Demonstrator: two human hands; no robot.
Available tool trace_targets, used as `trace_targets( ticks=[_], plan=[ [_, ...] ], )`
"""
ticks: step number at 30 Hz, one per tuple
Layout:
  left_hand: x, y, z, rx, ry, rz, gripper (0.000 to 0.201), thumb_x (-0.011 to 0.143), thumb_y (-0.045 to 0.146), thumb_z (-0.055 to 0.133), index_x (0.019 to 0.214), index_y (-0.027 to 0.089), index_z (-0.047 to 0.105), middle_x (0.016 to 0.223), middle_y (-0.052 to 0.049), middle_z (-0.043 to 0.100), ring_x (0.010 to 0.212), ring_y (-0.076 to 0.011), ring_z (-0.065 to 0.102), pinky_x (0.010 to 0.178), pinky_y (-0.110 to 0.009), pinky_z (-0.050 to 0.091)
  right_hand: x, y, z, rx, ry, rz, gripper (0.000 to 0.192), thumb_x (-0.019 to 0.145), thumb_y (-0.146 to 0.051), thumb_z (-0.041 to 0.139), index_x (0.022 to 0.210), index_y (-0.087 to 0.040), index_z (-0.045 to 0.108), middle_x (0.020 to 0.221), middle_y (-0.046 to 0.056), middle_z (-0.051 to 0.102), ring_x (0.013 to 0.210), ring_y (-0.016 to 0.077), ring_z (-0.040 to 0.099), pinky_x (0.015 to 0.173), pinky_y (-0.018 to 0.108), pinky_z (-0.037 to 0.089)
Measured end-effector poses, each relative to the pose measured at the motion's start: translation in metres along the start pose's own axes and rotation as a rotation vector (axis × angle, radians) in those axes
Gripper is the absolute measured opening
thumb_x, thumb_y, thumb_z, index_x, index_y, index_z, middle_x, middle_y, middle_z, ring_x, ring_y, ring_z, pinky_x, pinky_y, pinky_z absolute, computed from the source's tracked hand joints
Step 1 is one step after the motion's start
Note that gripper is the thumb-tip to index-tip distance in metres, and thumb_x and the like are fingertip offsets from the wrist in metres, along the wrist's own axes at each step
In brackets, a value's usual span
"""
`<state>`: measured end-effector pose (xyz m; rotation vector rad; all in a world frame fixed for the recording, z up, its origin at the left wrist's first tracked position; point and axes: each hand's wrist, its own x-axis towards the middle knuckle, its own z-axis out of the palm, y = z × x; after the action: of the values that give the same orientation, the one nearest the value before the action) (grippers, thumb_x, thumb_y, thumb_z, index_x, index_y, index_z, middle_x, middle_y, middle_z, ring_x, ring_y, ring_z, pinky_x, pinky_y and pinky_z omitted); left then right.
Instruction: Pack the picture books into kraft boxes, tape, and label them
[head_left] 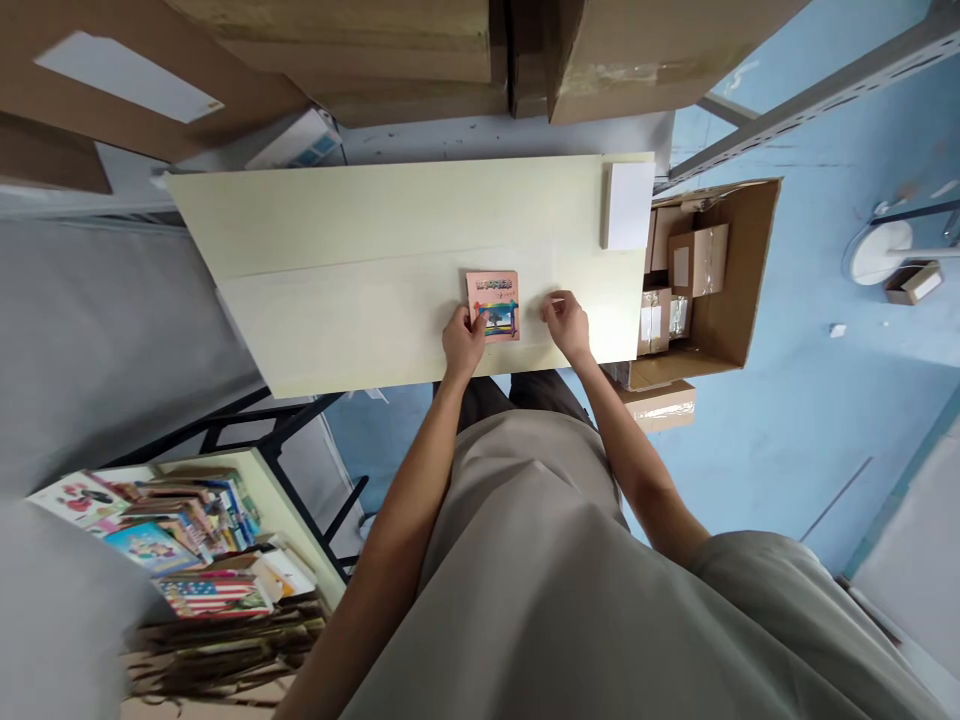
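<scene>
A small pink booklet (493, 322) with a framed picture of a tree on its cover is on the pale table, near its front edge. My left hand (463, 343) grips its lower left side, thumb on the cover and fingers mostly hidden at the edge. To the right, apart from the booklet, my right hand (566, 324) is just over the table with its fingers curled together; whether something thin is pinched in them I cannot make out. A white stack like a paper pad or flat box (629, 207) lies at the table's far right corner.
The pale table (352, 310) spans in front of me. An open carton (739, 290) with several small boxes stands off its right end. Large cardboard boxes (420, 60) line the far side. Lower left, a shelf holds many books (195, 530). A metal post (810, 100) rises at far right.
</scene>
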<state>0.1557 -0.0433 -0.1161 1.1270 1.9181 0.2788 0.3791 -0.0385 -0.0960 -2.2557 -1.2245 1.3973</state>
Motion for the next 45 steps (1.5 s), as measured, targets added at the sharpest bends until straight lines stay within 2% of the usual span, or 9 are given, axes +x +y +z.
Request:
trace_targets(
  ticks=[3,9,15,21,30,33,37,41,45],
  plan=[
    [0.0,0.003,0.0,-0.003,0.018,-0.025,0.035,0.104,0.043,0.07,0.081,0.028,0.047,0.081,-0.002,0.062,0.09,-0.0238,0.065,0.083,-0.032,0.05,-0.002,-0.004,0.003,-0.102,0.084,0.043,0.034,0.116,-0.036,0.055,0.145,-0.019,0.057,0.125,0.016,0.085,0.115,0.0292,0.082,0.104,0.041,0.059],
    [-0.006,0.008,0.008,-0.003,0.034,-0.038,0.038,0.104,0.042,0.069,0.08,0.027,0.045,0.081,-0.001,0.064,0.085,-0.0213,0.064,0.08,-0.031,0.048,0.005,-0.009,0.007,-0.138,0.111,0.101,0.023,0.118,-0.039,0.051,0.126,-0.022,0.065,0.123,0.016,0.084,0.114,0.0321,0.079,0.105,0.045,0.059],
    [-0.005,0.007,0.009,-0.03,0.063,-0.039,0.036,0.104,0.042,0.07,0.08,0.028,0.047,0.083,-0.002,0.068,0.086,-0.0223,0.066,0.08,-0.032,0.049,0.006,-0.004,0.003,-0.103,0.189,-0.05,0.018,0.114,-0.036,0.053,0.114,-0.023,0.066,0.131,0.017,0.077,0.117,0.0277,0.076,0.111,0.041,0.058],
    [-0.004,0.004,0.008,-0.059,0.072,-0.04,0.032,0.105,0.043,0.069,0.082,0.028,0.052,0.086,-0.004,0.071,0.091,-0.0241,0.069,0.085,-0.034,0.053,0.007,-0.002,0.0,0.05,0.13,0.05,0.017,0.109,-0.039,0.063,0.117,-0.023,0.064,0.112,0.011,0.082,0.104,0.025,0.079,0.099,0.037,0.062],
    [-0.004,-0.004,0.005,-0.018,0.042,-0.039,0.027,0.108,0.042,0.068,0.087,0.026,0.06,0.087,-0.005,0.071,0.093,-0.0263,0.072,0.09,-0.037,0.055,-0.015,-0.03,0.007,-0.017,0.044,-0.186,0.02,0.112,-0.043,0.062,0.103,-0.026,0.064,0.102,0.006,0.081,0.097,0.024,0.078,0.097,0.038,0.061],
    [-0.004,-0.006,-0.001,0.034,0.019,-0.016,0.022,0.109,0.039,0.067,0.091,0.026,0.065,0.093,-0.009,0.073,0.1,-0.0302,0.073,0.096,-0.04,0.057,-0.017,-0.045,0.02,-0.059,-0.026,-0.24,0.018,0.114,-0.04,0.061,0.104,-0.026,0.064,0.107,0.006,0.081,0.096,0.0223,0.078,0.096,0.037,0.061],
    [-0.01,-0.008,-0.008,0.067,0.06,0.048,0.013,0.11,0.031,0.064,0.107,0.022,0.073,0.122,-0.017,0.073,0.118,-0.0345,0.074,0.11,-0.047,0.059,-0.011,-0.061,0.043,-0.14,-0.066,-0.255,0.012,0.114,-0.031,0.063,0.105,-0.024,0.066,0.122,0.008,0.08,0.093,0.0199,0.078,0.101,0.037,0.061],
    [-0.019,-0.01,-0.008,-0.03,0.057,0.05,0.025,0.115,0.029,0.055,0.132,0.023,0.071,0.135,-0.016,0.069,0.13,-0.032,0.071,0.118,-0.047,0.058,0.001,-0.068,0.061,-0.218,-0.119,-0.235,0.009,0.114,-0.03,0.066,0.111,-0.023,0.071,0.128,0.01,0.08,0.108,0.0244,0.078,0.107,0.041,0.062],
    [-0.023,-0.009,0.001,0.007,0.071,0.093,0.04,0.102,0.033,0.081,0.137,0.023,0.066,0.138,-0.018,0.068,0.142,-0.0388,0.063,0.127,-0.055,0.053,0.01,-0.069,0.065,-0.249,-0.202,-0.271,0.015,0.116,-0.03,0.061,0.117,-0.024,0.075,0.13,0.008,0.082,0.119,0.0263,0.077,0.113,0.045,0.061]
  ],
)
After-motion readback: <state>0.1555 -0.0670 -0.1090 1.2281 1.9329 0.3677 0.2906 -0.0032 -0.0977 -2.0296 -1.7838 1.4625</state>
